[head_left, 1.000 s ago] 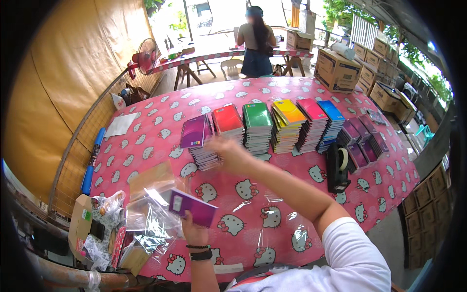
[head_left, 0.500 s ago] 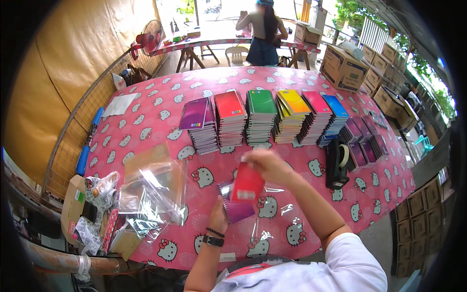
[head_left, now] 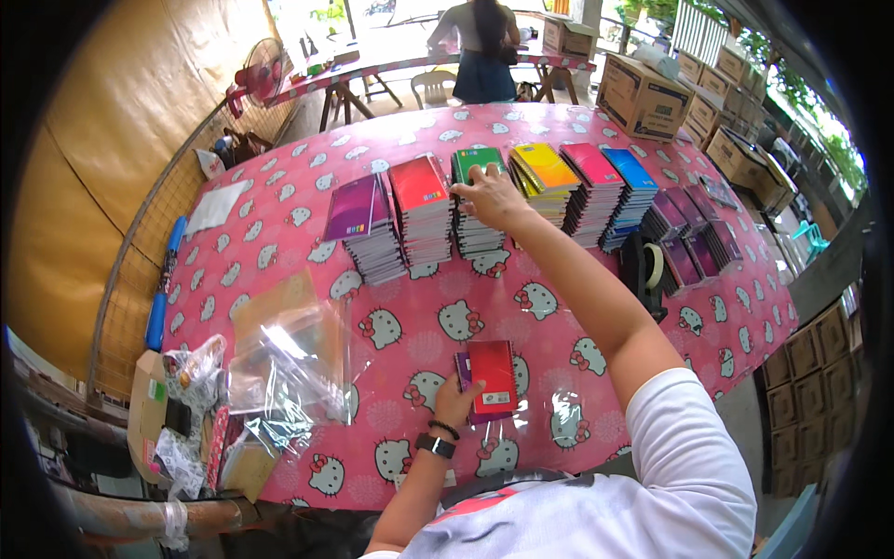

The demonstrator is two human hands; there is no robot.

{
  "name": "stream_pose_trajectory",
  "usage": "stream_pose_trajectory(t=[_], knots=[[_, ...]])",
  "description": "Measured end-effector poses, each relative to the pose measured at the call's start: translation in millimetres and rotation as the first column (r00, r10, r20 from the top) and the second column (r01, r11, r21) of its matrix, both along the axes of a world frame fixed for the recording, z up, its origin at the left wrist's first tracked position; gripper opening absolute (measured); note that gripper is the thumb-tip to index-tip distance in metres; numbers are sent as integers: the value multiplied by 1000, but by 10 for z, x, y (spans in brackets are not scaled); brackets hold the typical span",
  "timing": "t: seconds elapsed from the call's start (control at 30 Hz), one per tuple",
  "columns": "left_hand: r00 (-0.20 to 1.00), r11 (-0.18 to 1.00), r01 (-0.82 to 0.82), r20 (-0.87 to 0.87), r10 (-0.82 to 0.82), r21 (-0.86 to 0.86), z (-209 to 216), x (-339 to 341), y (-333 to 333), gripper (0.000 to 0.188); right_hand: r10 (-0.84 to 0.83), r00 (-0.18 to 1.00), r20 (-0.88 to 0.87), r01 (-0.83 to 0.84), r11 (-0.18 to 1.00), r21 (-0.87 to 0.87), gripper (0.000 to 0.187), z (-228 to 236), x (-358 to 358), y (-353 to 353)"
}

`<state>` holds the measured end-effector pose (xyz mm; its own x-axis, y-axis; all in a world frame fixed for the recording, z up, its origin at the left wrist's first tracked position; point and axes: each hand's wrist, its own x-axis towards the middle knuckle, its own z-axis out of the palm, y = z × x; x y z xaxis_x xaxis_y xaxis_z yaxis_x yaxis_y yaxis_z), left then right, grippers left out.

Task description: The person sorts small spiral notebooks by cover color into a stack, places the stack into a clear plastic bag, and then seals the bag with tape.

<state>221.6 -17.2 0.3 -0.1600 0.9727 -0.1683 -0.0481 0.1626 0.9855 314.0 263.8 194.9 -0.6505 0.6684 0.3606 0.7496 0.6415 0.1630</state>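
Observation:
My left hand (head_left: 453,401) holds small spiral notebooks close to me, its thumb pressed on the cover. On top lies a red notebook (head_left: 492,373), with the edge of a purple notebook (head_left: 463,365) showing beneath it. My right hand (head_left: 494,197) is stretched to the stack of green notebooks (head_left: 479,156), fingers apart over its top cover. Other stacks flank it: purple (head_left: 348,211) and red (head_left: 418,183) to the left, yellow (head_left: 543,168), pink (head_left: 590,164) and blue (head_left: 630,169) to the right.
A tape dispenser (head_left: 641,270) and bundles of small purple notebooks (head_left: 691,224) sit at the right. Clear plastic sleeves (head_left: 289,363) lie at the left, near a cardboard box (head_left: 147,410). A carton (head_left: 643,98) stands at the far right; a person (head_left: 484,56) is beyond the table.
My right hand has left the red notebook and moved away from me to the green stack. The red notebook now rests over the purple one in my left hand, which has shifted slightly right.

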Motion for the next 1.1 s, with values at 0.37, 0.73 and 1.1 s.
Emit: stream_pose_trajectory(t=[0.37, 0.73, 1.1], knots=[[997, 997, 71, 42, -72, 20, -133, -52, 42, 31, 85, 813, -577, -203, 969, -144, 23, 582, 383, -167], [936, 986, -17, 344, 73, -164, -775, -265, 148, 27, -689, 381, -617, -645, 281, -711, 30, -849, 944, -1803], [996, 1000, -10, -88, 9, -8, -149, -71, 8, 40, -284, 766, -576, -13, 890, -456, 18, -709, 1098, -1881]])
